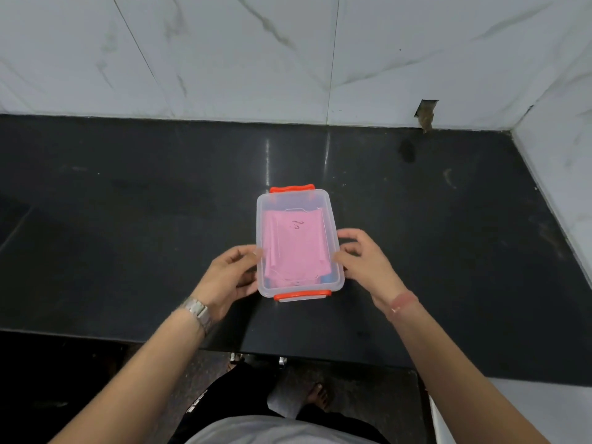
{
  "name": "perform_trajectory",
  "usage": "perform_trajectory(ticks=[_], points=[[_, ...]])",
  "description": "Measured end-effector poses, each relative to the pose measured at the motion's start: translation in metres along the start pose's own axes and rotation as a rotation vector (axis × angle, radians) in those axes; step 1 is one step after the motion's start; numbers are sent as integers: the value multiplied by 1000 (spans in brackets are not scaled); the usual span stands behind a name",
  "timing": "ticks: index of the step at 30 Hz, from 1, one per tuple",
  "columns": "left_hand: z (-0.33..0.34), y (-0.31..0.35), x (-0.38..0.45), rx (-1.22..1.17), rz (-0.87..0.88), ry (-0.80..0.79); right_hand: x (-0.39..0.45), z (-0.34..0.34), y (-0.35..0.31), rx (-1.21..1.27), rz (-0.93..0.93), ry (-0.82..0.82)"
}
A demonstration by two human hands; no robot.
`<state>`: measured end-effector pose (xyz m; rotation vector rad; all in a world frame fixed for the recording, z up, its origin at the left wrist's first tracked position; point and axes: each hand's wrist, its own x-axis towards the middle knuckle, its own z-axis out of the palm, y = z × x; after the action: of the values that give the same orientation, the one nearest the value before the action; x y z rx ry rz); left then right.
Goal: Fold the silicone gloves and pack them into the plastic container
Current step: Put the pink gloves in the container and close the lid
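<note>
1. While the folded pink silicone gloves point(293, 246) are seen lying flat inside the clear rectangular plastic container with orange clip handles point(298, 200), the container is flanked by both hands on the dark polished desk point(128, 219).
2. The left hand point(229, 277) is held against the container's left wall, fingers loosely curled with the tips touching the rim; a firm grip cannot be confirmed.
3. The right hand point(365, 261) is set at the right wall, fingers relaxed and partly spread, thumb near the rim; nothing is pinched.
4. A translucent lid appears to be seated on top, though this cannot be told for certain.
5. Packing is judged nearly complete. For a good finish, even pressure should be applied along both long edges, then the orange clips at the near and far ends should be pressed down while the container is steadied.
</note>
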<state>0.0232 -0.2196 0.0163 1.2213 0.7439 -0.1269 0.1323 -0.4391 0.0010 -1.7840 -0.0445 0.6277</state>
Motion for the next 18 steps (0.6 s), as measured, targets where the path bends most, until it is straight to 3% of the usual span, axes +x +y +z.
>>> perform_trajectory(ticks=[3, 7, 12, 18], points=[[2, 16, 18, 59, 13, 7, 19, 8, -7, -122, -108, 57], [11, 27, 32, 104, -82, -103, 35, 15, -4, -292, -185, 162], [46, 29, 45, 130, -164, -188, 41, -6, -1, -596, -195, 388], [117, 31, 62, 224, -192, -265, 39, -70, 8, -684, -138, 492]])
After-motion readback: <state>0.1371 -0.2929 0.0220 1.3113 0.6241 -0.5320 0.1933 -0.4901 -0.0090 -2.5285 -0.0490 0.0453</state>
